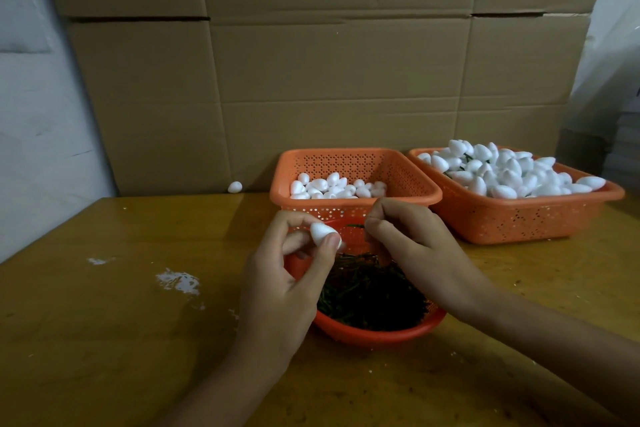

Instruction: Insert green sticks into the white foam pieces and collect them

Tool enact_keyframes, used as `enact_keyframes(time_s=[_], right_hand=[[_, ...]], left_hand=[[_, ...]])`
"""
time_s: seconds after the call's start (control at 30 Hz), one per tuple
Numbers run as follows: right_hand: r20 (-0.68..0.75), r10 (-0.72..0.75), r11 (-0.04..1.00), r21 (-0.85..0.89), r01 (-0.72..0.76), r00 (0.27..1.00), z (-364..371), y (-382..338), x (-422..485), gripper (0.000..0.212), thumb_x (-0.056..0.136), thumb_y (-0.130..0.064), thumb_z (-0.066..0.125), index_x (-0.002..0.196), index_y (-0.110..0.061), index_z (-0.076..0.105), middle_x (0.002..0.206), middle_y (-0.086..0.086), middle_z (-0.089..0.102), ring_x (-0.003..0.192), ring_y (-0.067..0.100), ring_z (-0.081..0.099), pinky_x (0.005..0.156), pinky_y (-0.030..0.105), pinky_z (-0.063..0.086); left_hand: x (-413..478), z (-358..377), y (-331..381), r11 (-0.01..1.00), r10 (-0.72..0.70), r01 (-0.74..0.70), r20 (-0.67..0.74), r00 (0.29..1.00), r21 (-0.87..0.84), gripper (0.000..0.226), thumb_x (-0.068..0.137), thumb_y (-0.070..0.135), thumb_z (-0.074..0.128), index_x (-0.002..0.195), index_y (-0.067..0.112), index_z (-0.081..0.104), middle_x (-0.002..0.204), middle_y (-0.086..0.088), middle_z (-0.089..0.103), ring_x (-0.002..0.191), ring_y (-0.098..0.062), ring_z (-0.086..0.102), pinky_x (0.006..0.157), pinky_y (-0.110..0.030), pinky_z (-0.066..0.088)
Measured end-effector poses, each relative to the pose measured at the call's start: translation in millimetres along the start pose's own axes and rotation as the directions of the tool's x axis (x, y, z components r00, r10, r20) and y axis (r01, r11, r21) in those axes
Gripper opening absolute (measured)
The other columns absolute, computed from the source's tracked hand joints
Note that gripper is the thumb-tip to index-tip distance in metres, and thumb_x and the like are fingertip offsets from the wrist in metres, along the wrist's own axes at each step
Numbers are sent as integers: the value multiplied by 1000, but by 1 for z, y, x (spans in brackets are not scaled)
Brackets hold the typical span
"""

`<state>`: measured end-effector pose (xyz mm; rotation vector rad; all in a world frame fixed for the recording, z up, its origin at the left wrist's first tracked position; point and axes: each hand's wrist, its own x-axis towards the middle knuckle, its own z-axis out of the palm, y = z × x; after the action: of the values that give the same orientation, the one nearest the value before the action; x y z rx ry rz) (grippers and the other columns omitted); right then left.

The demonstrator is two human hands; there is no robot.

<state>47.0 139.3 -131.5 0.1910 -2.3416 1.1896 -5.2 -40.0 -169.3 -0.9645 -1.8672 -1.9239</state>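
Head view. Your left hand [287,274], at the centre of the frame, pinches a white egg-shaped foam piece [323,231] between thumb and fingertips. Just right of it, your right hand [408,243] has thumb and forefinger closed on a thin green stick [355,226]. The stick points at the foam piece, and whether they touch is unclear.

Both hands hover over a round orange plastic bowl [381,336] heaped with loose green sticks [370,295]. The brown wooden table [121,322] lies open across the left half, its left edge running diagonally up from the lower left. White foam crumbs [176,281] dot that open part.

Directly behind the bowl stands a square orange perforated basket [346,163] partly filled with plain foam pieces [332,185]. A second orange basket [512,222] sits beside it at right, piled high with foam pieces [502,173]. A brown cardboard wall [311,80] closes off the back. A stray foam piece [234,187] rests at its foot, left of the baskets.
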Motion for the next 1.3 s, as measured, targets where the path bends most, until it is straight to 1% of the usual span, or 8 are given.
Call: enact_keyframes(time_s=[0.2, 0.43, 0.57, 0.73, 0.87, 1.0, 1.17, 1.3], right_hand=[[1, -21, 999, 29, 21, 1000, -1, 1, 0, 27, 103, -12, 54, 78, -21, 60, 72, 6, 63, 65, 17, 61, 64, 44, 49], [4, -27, 999, 22, 26, 1000, 0, 2, 0, 26, 103, -13, 55, 79, -23, 60, 71, 3, 64, 64, 14, 62, 62, 36, 49], [4, -30, 999, 23, 30, 1000, 0, 1, 1, 27, 103, -13, 55, 79, -24, 60, 71, 4, 64, 63, 14, 61, 61, 35, 49], [10, -26, 999, 35, 26, 1000, 0, 3, 0, 24, 102, -14, 55, 80, -20, 60, 71, 5, 64, 63, 16, 62, 63, 41, 50], [40, -54, 998, 27, 53, 998, 0, 4, 1, 24, 102, -15, 60, 79, -18, 62, 68, 2, 61, 60, 9, 60, 59, 28, 47], [52, -123, 991, 59, 120, 991, -1, 3, 0, 23, 103, -22, 62, 80, -21, 64, 68, -1, 60, 62, 11, 58, 61, 39, 47], [73, -154, 987, 63, 149, 985, -1, 4, 0, 21, 102, -21, 65, 81, -24, 65, 70, -3, 60, 64, 9, 57, 63, 46, 48], [118, -189, 982, 25, 187, 975, -2, 6, 0, 13, 102, -25, 66, 90, -23, 70, 77, -10, 66, 66, 13, 64, 62, 31, 51]], left_hand=[[0, 0, -3, 1000, -4, 4, -13, 1000, -20, 13, 100, 27, 66, 110, 30, 58, 109, 11, 78, 112, -8, 70, 90, -22, 57], [1, -2, -4, 1000, -1, 1, -9, 1000, 31, 24, 95, 7, 74, 107, 25, 63, 112, 8, 75, 115, -13, 68, 93, -22, 54], [1, -2, -4, 999, -7, 8, -15, 1000, 39, 22, 94, 12, 75, 107, 25, 64, 112, 9, 74, 114, -14, 68, 89, -17, 53], [1, -2, -3, 998, 1, 0, -15, 1000, 58, 18, 93, 24, 76, 109, 26, 67, 107, 10, 74, 109, -14, 69, 89, -18, 53], [0, 0, 0, 999, -36, 36, -19, 999, -15, 21, 93, 39, 66, 112, 30, 63, 107, 10, 77, 106, -10, 71, 87, -18, 55], [-1, -1, 0, 996, -58, 56, -32, 998, -63, 20, 95, 42, 59, 112, 31, 57, 97, 9, 78, 99, -8, 74, 83, -14, 54], [-1, -1, 0, 996, -62, 61, -20, 998, -62, 23, 96, 43, 58, 113, 29, 57, 97, 8, 78, 100, -9, 74, 83, -14, 54], [0, -1, -1, 998, -39, 40, 16, 999, -41, 22, 100, 43, 60, 113, 26, 57, 97, 8, 78, 101, -11, 74, 86, -19, 56]])
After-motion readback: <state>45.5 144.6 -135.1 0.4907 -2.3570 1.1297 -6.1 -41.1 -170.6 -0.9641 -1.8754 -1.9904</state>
